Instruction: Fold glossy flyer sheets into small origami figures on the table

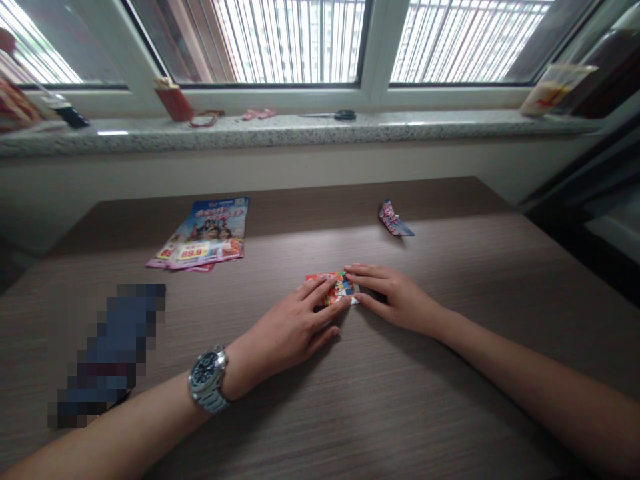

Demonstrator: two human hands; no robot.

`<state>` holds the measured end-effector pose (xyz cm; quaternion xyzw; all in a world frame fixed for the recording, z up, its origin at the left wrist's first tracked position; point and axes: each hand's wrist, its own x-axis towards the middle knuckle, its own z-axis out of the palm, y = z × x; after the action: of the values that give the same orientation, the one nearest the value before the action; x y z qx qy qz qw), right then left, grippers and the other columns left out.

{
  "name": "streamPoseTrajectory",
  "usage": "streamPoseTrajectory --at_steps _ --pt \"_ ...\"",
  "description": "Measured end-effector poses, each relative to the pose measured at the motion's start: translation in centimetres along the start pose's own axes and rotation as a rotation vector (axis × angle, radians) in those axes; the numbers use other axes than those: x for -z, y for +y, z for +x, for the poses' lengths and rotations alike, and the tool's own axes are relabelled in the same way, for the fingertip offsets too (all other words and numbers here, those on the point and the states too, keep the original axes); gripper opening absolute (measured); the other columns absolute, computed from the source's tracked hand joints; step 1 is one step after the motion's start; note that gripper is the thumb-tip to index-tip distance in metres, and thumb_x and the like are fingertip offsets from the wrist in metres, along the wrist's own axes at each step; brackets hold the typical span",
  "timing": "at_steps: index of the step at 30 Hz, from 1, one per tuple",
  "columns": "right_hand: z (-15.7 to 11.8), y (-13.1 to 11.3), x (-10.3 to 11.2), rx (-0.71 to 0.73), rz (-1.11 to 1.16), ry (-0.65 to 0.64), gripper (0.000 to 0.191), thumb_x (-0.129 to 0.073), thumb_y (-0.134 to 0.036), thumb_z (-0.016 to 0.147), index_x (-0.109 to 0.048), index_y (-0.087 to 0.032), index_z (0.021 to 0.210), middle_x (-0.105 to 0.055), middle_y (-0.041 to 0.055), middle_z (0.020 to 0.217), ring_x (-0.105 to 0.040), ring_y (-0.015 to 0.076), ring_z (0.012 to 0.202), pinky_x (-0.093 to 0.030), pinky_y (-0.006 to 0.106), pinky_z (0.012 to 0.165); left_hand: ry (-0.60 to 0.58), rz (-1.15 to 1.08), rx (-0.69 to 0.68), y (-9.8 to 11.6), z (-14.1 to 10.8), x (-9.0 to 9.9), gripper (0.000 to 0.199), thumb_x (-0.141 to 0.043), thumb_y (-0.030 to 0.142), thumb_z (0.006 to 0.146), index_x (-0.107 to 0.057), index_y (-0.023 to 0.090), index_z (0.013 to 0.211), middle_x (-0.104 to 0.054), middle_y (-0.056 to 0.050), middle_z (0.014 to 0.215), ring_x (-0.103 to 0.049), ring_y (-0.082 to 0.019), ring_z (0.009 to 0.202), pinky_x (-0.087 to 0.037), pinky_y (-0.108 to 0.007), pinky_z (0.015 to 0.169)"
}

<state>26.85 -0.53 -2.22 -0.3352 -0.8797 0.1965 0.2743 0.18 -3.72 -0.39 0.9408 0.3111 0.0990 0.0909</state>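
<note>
A small piece of colourful printed paper (343,287), seemingly folded, lies on the table under my fingers. My left hand (295,323) rests over its left side and lower edge, fingers spread and fairly flat, with a metal watch on the wrist. At the paper's right edge, my right hand (395,297) touches down with its fingers stretched out and the thumb apart from them. The fingers cover parts of the sheet. Farther back on the right stands a folded paper piece (394,220) with pink-and-blue print.
Printed flyers (215,230) lie in a stack at the back left. A dark pixelated object (113,357) is beside my left forearm. Behind the wooden table (310,220), a stone windowsill (280,133) holds scissors (343,115), a red container (173,101) and a plastic cup (553,93).
</note>
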Motion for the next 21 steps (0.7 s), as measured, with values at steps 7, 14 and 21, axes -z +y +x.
streamPoseTrajectory --at_steps 7,14,21 --pt "0.15 -0.50 -0.10 -0.044 0.021 0.008 0.044 -0.066 -0.025 0.096 -0.063 -0.025 0.140 -0.063 0.0125 0.143 -0.058 0.0267 0.135 -0.048 0.050 0.114 0.021 -0.018 -0.007 -0.09 -0.09 -0.11 0.051 -0.050 0.037 0.105 -0.041 0.026 0.155 -0.028 -0.011 0.168 -0.025 -0.032 0.156 -0.034 -0.055 0.124" --pt "0.11 -0.74 -0.53 -0.081 0.018 0.039 0.035 -0.064 -0.024 0.098 -0.066 -0.023 0.133 -0.065 0.0120 0.141 -0.059 0.0258 0.134 -0.047 0.050 0.115 0.010 -0.012 -0.002 -0.10 -0.10 -0.23 0.052 -0.050 0.036 0.105 -0.041 0.025 0.155 -0.029 -0.013 0.168 -0.025 -0.033 0.156 -0.034 -0.055 0.124" --pt "0.04 -0.54 -0.68 -0.072 0.004 0.039 0.038 -0.066 -0.026 0.097 -0.065 -0.025 0.135 -0.065 0.0118 0.141 -0.060 0.0264 0.133 -0.049 0.051 0.114 0.021 -0.020 -0.005 -0.16 -0.09 -0.38 0.055 -0.052 0.035 0.105 -0.038 0.028 0.157 -0.028 -0.011 0.168 -0.025 -0.033 0.156 -0.034 -0.056 0.123"
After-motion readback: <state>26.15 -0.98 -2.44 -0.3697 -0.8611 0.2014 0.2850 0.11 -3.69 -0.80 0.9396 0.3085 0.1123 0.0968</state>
